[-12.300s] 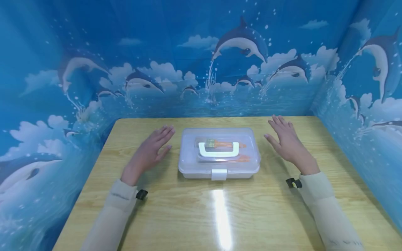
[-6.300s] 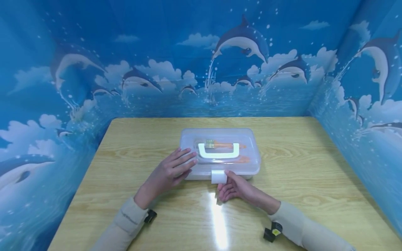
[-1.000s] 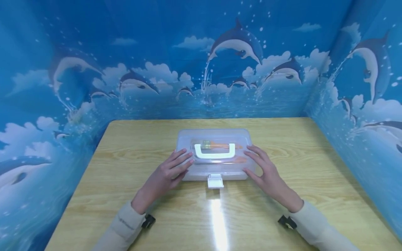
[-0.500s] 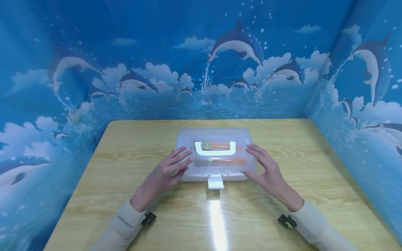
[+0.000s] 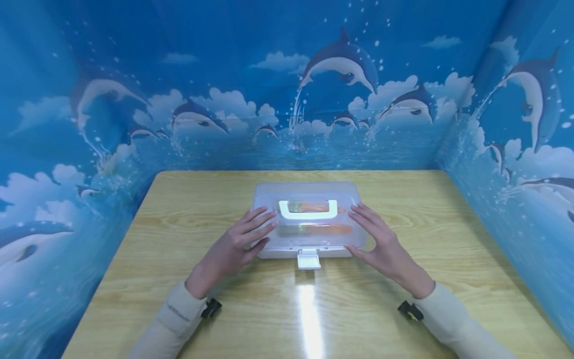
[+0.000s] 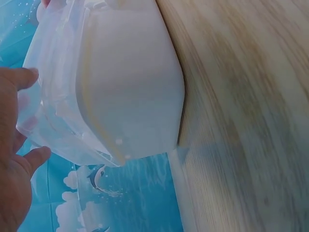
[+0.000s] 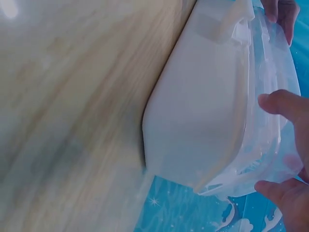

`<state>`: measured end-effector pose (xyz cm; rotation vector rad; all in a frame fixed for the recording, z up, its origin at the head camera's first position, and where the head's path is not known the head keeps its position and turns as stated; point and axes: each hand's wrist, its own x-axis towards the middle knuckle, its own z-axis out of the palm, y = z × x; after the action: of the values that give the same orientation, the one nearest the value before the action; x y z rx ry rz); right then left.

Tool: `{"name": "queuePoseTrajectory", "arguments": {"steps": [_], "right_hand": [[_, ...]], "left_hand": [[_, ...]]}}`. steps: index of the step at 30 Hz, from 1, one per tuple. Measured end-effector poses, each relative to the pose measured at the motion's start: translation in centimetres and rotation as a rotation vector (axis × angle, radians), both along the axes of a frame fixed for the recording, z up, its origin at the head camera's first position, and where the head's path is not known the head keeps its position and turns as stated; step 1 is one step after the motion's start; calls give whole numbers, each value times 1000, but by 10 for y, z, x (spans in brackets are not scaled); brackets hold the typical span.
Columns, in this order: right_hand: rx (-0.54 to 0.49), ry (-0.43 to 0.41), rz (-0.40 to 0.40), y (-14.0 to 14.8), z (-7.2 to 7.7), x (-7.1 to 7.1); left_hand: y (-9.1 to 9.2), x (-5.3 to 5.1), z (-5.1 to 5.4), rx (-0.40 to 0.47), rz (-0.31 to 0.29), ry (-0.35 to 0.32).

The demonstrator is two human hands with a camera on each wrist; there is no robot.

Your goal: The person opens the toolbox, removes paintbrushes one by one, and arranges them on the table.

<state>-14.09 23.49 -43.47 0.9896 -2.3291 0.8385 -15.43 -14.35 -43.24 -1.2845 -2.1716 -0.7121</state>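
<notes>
A clear, frosted plastic storage box [image 5: 269, 254] sits on the table, its white latch [image 5: 308, 260] flipped down at the front. Its lid [image 5: 309, 189] carries a white handle [image 5: 308, 216] and looks slightly raised along the front edge. My left hand [image 5: 233, 247] holds the lid's left side, fingers over the top and thumb near the front edge. On the right side, my right hand [image 5: 387, 249] holds the lid likewise. Through the plastic show orange-handled brushes [image 5: 332, 229]. Both wrist views show the box's white body [image 6: 130, 77] resting on the tabletop.
The wood-patterned table [image 5: 202, 194] extends around the box, with a light reflection in front. Blue curtains [image 5: 215, 45] printed with dolphins hang behind and at both sides. A small black device is on each sleeve cuff.
Earlier the right hand pulled the latch down, then moved to the lid's right side. Over the last second the lid's front has risen slightly; the handle has shifted up and the brushes show more.
</notes>
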Motion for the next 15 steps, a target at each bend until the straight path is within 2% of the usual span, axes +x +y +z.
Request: {"name": "queuePoseTrajectory", "arguments": {"steps": [3,7,11,15], "right_hand": [[18,31,20,2,3,-2],[-17,103,52,2,6,-6],[-69,175,79,-1,10,-11],[-84,209,80,-1,15,-16]], "left_hand": [[-1,2,1,-47,30,-1],[-6,5,3,-112,81,3],[-15,9,2,-165,115,37],[-22,14,0,-205,124,72]]}}
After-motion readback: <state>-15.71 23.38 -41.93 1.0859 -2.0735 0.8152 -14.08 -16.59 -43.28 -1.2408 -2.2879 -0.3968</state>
